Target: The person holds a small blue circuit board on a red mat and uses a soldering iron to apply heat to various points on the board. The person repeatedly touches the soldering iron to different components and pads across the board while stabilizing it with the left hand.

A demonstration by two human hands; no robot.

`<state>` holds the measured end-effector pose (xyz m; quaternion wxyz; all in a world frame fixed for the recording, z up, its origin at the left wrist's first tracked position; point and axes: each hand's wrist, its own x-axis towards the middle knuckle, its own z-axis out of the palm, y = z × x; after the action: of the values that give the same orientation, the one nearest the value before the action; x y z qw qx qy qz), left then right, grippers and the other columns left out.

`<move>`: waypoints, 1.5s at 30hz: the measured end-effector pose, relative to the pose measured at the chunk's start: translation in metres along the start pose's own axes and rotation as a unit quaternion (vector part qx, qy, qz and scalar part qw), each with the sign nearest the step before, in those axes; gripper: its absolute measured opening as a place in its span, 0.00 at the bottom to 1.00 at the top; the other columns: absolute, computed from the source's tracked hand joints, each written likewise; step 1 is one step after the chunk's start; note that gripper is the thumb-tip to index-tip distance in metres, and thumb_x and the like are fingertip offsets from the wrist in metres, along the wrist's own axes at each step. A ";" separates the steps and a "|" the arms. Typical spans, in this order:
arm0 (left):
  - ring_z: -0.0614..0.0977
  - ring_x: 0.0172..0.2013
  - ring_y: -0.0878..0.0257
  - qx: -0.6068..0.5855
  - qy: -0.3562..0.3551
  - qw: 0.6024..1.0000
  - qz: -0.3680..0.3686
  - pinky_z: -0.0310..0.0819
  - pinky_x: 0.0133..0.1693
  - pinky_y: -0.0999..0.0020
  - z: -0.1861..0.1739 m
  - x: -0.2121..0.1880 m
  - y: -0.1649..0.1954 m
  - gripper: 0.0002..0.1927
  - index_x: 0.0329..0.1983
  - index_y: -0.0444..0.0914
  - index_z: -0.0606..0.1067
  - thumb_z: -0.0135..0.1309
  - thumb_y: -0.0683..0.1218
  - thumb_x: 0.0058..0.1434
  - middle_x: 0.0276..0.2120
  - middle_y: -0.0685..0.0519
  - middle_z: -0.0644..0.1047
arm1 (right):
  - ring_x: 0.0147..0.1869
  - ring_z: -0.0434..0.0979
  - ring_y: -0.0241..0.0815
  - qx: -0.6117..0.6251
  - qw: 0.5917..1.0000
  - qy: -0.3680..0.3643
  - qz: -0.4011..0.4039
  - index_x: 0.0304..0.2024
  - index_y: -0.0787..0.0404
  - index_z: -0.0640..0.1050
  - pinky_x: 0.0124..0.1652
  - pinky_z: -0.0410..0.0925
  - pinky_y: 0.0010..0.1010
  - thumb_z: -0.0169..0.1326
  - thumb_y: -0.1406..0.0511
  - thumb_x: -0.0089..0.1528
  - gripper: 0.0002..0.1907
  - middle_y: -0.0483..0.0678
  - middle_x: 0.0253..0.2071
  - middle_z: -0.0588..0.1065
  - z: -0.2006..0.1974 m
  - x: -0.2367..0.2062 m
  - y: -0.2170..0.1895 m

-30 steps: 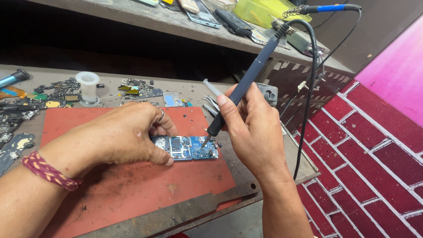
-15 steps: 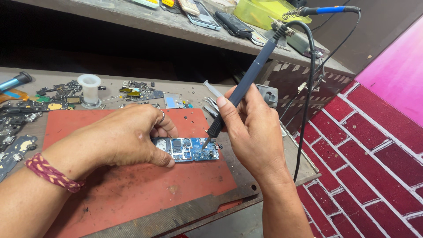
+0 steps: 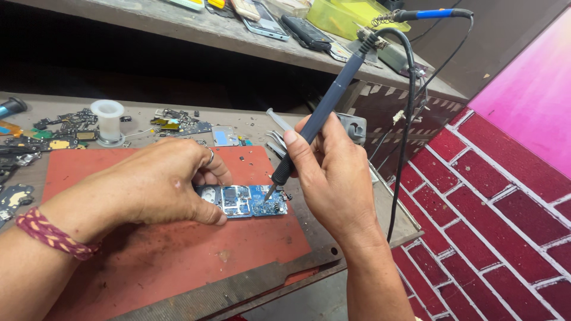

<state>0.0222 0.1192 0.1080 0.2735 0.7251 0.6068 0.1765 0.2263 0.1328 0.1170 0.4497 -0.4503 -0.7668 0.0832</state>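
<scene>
Head view: a small blue circuit board (image 3: 247, 202) is being pinned flat on the red mat (image 3: 148, 261) near the front edge of the tabletop (image 3: 250, 122), its left end being pressed under the left hand (image 3: 160, 187), whose grip is closed on it. A soldering iron (image 3: 324, 104) is being held pen-style in the right hand (image 3: 333, 175), grip closed around the handle, its tip being set on the board's right end. The work is judged best done with the board kept still and the tip kept light, while loose parts (image 3: 65, 128) and a solder spool (image 3: 108, 122) are lying well apart.
</scene>
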 end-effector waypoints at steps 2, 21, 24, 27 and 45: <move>0.87 0.38 0.62 0.001 0.002 1.000 0.009 0.80 0.45 0.66 0.001 0.001 0.000 0.24 0.45 0.45 0.85 0.75 0.49 0.42 0.33 0.52 0.86 | 0.25 0.75 0.29 -0.003 1.000 0.000 -0.001 0.41 0.62 0.75 0.27 0.69 0.25 0.55 0.61 0.67 0.10 0.42 0.21 0.75 -0.002 0.000 0.000; 0.87 0.43 0.58 0.003 0.070 0.995 0.068 0.78 0.48 0.63 0.013 0.010 -0.008 0.27 0.48 0.43 0.83 0.74 0.50 0.42 0.39 0.51 0.86 | 0.24 0.71 0.29 0.018 1.000 0.012 -0.007 0.41 0.62 0.75 0.26 0.66 0.26 0.55 0.61 0.67 0.10 0.42 0.20 0.72 -0.014 -0.001 0.000; 0.87 0.43 0.58 0.014 0.064 0.996 0.060 0.78 0.49 0.63 0.011 0.009 -0.005 0.27 0.48 0.44 0.83 0.74 0.51 0.43 0.39 0.51 0.86 | 0.24 0.70 0.29 0.013 1.000 0.010 -0.007 0.40 0.62 0.75 0.26 0.65 0.26 0.55 0.60 0.67 0.10 0.41 0.20 0.72 -0.015 0.000 0.000; 0.87 0.43 0.59 0.011 0.060 0.997 0.050 0.78 0.49 0.63 0.011 0.009 -0.003 0.27 0.49 0.44 0.83 0.74 0.50 0.43 0.38 0.51 0.86 | 0.25 0.71 0.29 0.019 1.000 0.009 -0.014 0.41 0.61 0.75 0.27 0.66 0.25 0.54 0.61 0.67 0.10 0.41 0.20 0.72 -0.015 -0.001 -0.001; 0.87 0.40 0.59 0.012 0.062 0.995 0.080 0.78 0.45 0.63 0.011 0.007 -0.009 0.25 0.46 0.44 0.84 0.73 0.49 0.43 0.36 0.51 0.86 | 0.24 0.70 0.29 0.011 1.000 0.011 -0.020 0.41 0.62 0.76 0.26 0.64 0.25 0.55 0.61 0.67 0.10 0.42 0.20 0.72 -0.002 -0.004 -0.001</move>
<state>0.0229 0.1247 0.0937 0.2113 0.7621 0.5651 0.2350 0.2281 0.1287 0.1161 0.4643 -0.4310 -0.7698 0.0779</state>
